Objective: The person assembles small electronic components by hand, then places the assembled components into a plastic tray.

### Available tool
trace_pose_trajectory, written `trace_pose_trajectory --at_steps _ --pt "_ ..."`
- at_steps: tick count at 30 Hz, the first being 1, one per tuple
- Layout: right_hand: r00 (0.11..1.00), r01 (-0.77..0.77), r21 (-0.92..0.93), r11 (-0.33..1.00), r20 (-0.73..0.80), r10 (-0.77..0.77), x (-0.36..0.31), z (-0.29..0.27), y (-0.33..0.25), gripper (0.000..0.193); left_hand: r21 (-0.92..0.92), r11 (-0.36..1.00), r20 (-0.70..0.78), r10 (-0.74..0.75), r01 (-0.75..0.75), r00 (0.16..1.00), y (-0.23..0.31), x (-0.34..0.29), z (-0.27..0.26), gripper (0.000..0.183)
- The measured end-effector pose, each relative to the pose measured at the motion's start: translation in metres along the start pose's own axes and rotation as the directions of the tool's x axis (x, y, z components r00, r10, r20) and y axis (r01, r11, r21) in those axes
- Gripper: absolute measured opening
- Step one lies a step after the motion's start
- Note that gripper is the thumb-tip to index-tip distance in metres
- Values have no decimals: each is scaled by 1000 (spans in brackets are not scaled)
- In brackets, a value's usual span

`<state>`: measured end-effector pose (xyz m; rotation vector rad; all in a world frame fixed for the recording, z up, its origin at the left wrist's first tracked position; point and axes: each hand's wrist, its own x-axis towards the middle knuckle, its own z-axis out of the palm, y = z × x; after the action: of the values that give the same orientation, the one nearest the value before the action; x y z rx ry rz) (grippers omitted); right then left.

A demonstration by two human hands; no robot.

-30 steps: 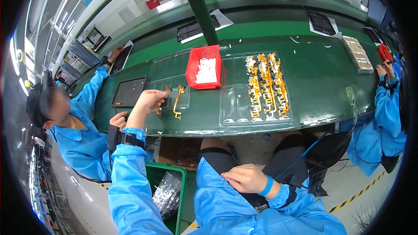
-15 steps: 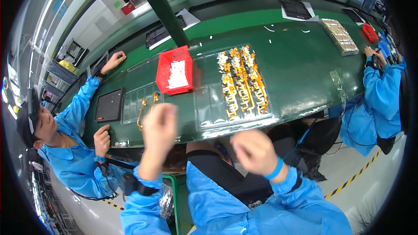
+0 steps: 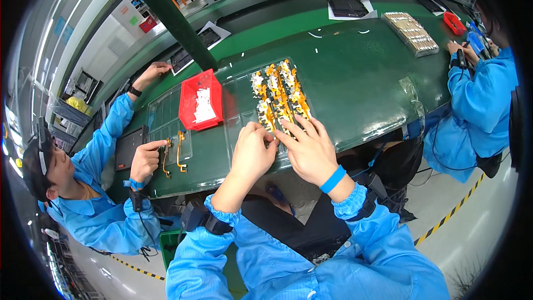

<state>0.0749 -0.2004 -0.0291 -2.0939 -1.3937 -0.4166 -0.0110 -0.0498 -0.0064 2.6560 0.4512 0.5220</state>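
Rows of orange flex cables with white and black parts lie in a clear plastic tray on the green table. Over the near end of these rows, my left hand has its thumb and fingers drawn together; whatever is between the fingertips is hidden. My right hand lies beside it with fingers stretched out and apart over the near cables. Its fingertips touch or nearly touch them, close to my left fingertips. A red bin holding small white pieces stands left of the tray.
At the left, a co-worker's hand is by two loose orange flex cables and a dark tray. A green post rises behind the red bin. A stacked pack sits at the far right, near another co-worker's sleeve.
Both my hands have moved forward from the table's near edge onto the flex cables and come close together. The left co-worker's near hand has moved toward the loose cables.
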Motion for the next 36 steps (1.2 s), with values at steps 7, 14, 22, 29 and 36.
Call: trace_pose_trajectory --at_steps 7,14,22,29,36 --pt "1000 -23 17 1000 -11 23 -2 3 2 42 -39 999 -26 13 -14 1000 -3 5 3 10" --pt "1000 -9 -46 999 13 10 7 0 -3 38 -163 967 -72 -207 193 976 -3 8 1 12" --pt "997 75 -90 993 14 -74 12 11 -2 31 102 976 -162 -176 194 971 2 26 9 24" --pt "997 83 -26 996 1 -83 11 14 -1 31 -24 959 -200 -280 281 939 -8 35 1 25" --pt "998 49 -7 999 49 -49 13 8 -2 33 -644 667 97 -416 376 904 -4 40 -62 24"
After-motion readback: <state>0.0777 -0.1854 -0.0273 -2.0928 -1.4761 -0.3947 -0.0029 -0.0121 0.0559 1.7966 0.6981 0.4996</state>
